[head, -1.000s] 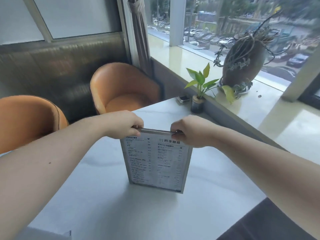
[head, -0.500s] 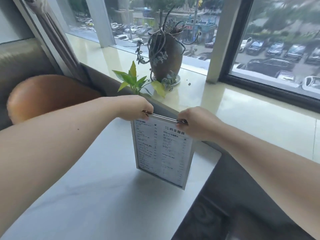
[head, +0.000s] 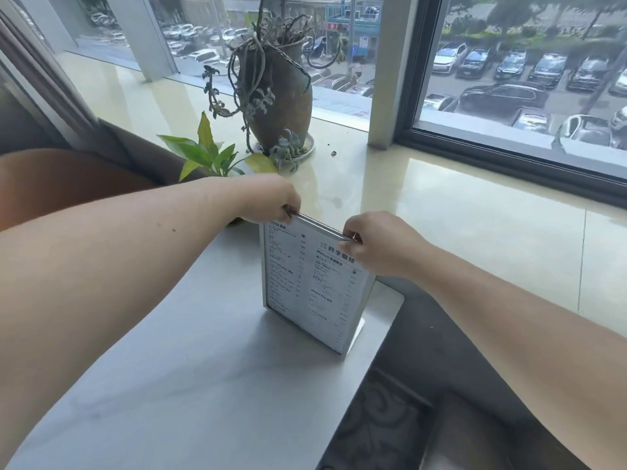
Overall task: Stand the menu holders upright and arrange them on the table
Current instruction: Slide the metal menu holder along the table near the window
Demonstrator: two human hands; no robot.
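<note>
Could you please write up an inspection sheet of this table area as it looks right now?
Surface: pale table, bare around the holder; its right corner lies close to the holder's base.
Job's things: one menu holder, standing upright near the table's right edge, printed page facing the camera.
Clutter: small leafy plant at the table's far side, its pot hidden behind the left forearm.
Grips: left hand pinches the holder's top left corner; right hand pinches the top right corner.
Cables: nothing seen.
Surroundings: tall brown plant pot on the window ledge; orange chair at left; parked cars outside.
</note>
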